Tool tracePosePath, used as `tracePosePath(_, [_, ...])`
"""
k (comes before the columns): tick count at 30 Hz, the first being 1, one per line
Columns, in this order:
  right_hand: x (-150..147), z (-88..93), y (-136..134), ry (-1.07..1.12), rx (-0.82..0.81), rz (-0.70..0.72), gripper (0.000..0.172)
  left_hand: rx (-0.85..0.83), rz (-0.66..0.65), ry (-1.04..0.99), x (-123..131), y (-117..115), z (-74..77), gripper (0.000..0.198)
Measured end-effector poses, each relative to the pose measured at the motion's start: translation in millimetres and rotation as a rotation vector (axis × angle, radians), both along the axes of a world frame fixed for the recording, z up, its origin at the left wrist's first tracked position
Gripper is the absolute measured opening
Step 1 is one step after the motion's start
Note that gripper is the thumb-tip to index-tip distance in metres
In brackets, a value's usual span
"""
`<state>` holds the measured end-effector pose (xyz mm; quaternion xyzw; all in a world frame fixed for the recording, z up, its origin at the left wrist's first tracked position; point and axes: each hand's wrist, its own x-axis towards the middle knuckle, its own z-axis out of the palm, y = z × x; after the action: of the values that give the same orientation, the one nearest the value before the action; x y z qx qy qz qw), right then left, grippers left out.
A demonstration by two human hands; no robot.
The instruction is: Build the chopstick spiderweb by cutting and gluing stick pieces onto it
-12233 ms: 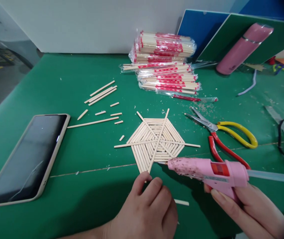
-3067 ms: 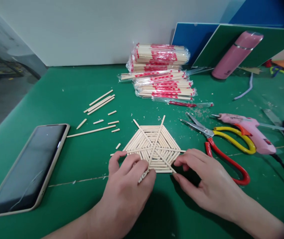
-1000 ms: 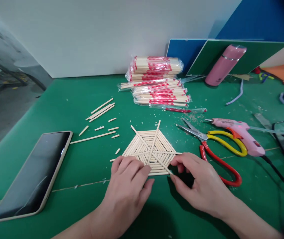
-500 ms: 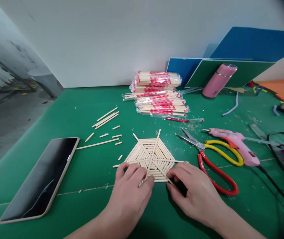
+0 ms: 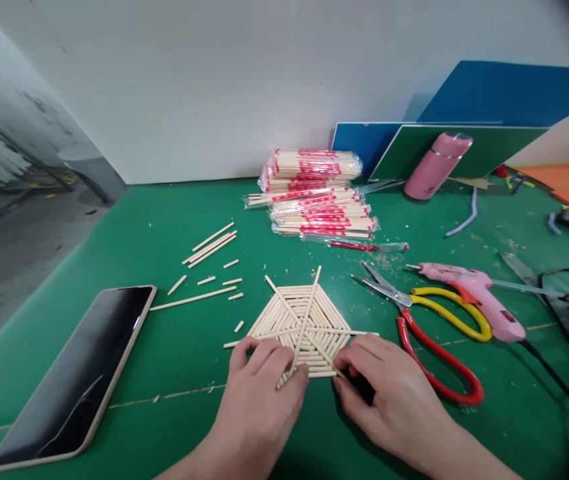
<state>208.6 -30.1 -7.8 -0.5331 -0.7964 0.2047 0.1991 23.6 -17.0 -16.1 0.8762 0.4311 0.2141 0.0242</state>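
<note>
A hexagonal, web-like frame of wooden sticks (image 5: 309,315) lies on the green table, made of crossing sticks with shorter ones laid between them in rows. At its lower left, the bent fingers of my left hand (image 5: 267,387) are closed on the frame, with a stick end showing by the thumb. My right hand (image 5: 387,380) pinches a stick end at the lower right corner between thumb and forefinger. Scissors (image 5: 399,297) with one yellow and one red handle lie partly spread to the right of the frame. My fingers cover parts of its lower corners.
Loose sticks (image 5: 194,298) and short cut pieces lie to the left, near a phone (image 5: 72,373). Plastic-wrapped chopstick packs (image 5: 317,193) are piled at the back. A pink glue gun (image 5: 484,293) with its cord lies right; a pink bottle (image 5: 439,165) stands against the boards (image 5: 494,150).
The table scene sits slightly lower in the picture, as the camera view has tilted a little. Both hands keep their hold on the stick frame, which looks unmoved.
</note>
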Motion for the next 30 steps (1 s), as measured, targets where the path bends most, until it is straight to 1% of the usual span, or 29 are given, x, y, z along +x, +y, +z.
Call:
tracePosePath(5, [-0.3, -0.2, 0.3, -0.012, -0.002, 0.001, 0.009, 0.018, 0.009, -0.022, -0.5, 0.1, -1.3, 0.019])
tracePosePath(8, [-0.5, -0.3, 1.2, -0.020, 0.000, 0.002, 0.008, 0.002, -0.003, 0.013, -0.3, 0.0, -0.3, 0.017])
tracePosePath(12, [-0.3, -0.8, 2.1, -0.013, 0.014, -0.003, 0.009, 0.069, 0.017, -0.036, 0.6, 0.5, -3.2, 0.018])
tracePosePath(18, [0.1, 0.0, 1.7, -0.017, -0.015, -0.006, 0.008, 0.010, 0.001, -0.023, -0.4, 0.4, -5.1, 0.016])
tracePosePath(26, [0.5, 1.9, -1.1, 0.002, -0.025, -0.012, 0.010, -0.013, 0.010, -0.039, -2.1, -1.6, -9.1, 0.019])
tracePosePath(30, [1.2, 1.9, -1.5, 0.022, -0.016, -0.025, 0.010, 0.011, 0.007, -0.013, -2.1, -2.8, -6.1, 0.020])
